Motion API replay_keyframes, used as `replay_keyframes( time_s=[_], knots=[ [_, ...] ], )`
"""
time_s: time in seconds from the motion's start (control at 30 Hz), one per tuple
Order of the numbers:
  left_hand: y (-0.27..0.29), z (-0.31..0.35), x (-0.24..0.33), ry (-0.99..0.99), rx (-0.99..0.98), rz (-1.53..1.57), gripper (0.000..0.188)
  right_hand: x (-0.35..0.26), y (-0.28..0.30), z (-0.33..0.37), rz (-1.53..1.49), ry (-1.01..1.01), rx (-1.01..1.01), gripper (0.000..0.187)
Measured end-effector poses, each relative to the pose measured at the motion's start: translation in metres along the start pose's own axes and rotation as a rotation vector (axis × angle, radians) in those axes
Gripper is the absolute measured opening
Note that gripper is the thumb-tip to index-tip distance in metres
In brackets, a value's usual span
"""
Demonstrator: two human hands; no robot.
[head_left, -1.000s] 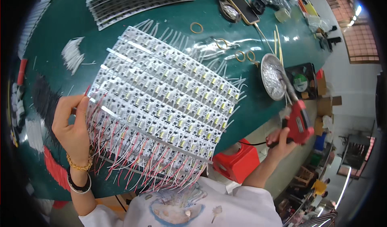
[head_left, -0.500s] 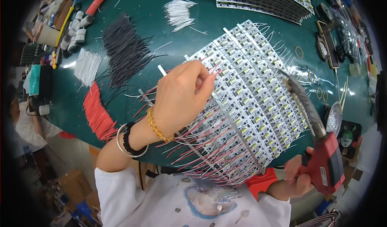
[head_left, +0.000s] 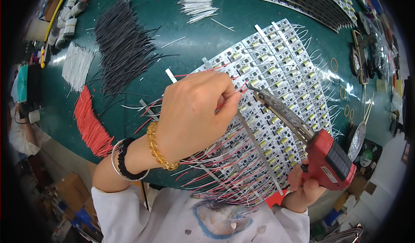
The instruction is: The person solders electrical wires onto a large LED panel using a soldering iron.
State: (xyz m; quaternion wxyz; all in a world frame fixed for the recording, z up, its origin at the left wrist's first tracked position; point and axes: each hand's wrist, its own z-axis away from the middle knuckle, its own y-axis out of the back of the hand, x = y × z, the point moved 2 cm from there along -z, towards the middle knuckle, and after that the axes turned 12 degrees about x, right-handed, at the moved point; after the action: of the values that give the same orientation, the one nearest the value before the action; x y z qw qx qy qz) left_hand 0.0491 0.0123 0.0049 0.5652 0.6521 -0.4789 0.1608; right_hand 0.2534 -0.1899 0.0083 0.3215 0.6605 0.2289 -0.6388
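The person's left hand (head_left: 196, 109) pinches a thin red insulated wire (head_left: 244, 87) between thumb and forefinger over the white rectangular circuit-board panel with rows of yellow components (head_left: 292, 89), which lies on the dark green tabletop (head_left: 181, 57). The right hand (head_left: 307, 187) is wrapped around the grip of a red and black plastic soldering gun with a grey metal barrel (head_left: 328, 156). Half a second ago the gun's tip was farther right, apart from the left fingers; now it is just beside the wire's end, though whether they touch cannot be told. A second ago the gun was by the round silver metal dish (head_left: 358, 141) at the right, and the left hand was at the panel's left edge. The bundle of red wires (head_left: 91, 124) lies to the left, with the bundle of black wires (head_left: 125, 44) farther away. A small pale label (head_left: 328, 174) is on the gun's red housing, its print too small to read
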Motion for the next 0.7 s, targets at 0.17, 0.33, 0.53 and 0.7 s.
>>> replay_keyframes(
  time_s=[0.17, 0.33, 0.53, 0.7],
  knots=[
    [-0.001, 0.000, 0.001, -0.011, 0.002, -0.002, 0.016, 0.011, 0.014, -0.002, -0.124, 0.001, -0.108, 0.068],
    [-0.003, 0.002, 0.001, -0.047, 0.022, -0.015, 0.017, 0.017, 0.019, -0.001, -0.083, 0.002, -0.157, 0.072],
    [-0.003, 0.003, 0.001, -0.067, 0.037, -0.011, 0.017, 0.028, 0.033, 0.009, -0.103, -0.009, -0.051, 0.074],
    [-0.006, 0.002, 0.000, -0.082, 0.052, -0.013, 0.017, 0.017, 0.019, 0.003, -0.030, 0.093, -0.119, 0.077]
  ],
)
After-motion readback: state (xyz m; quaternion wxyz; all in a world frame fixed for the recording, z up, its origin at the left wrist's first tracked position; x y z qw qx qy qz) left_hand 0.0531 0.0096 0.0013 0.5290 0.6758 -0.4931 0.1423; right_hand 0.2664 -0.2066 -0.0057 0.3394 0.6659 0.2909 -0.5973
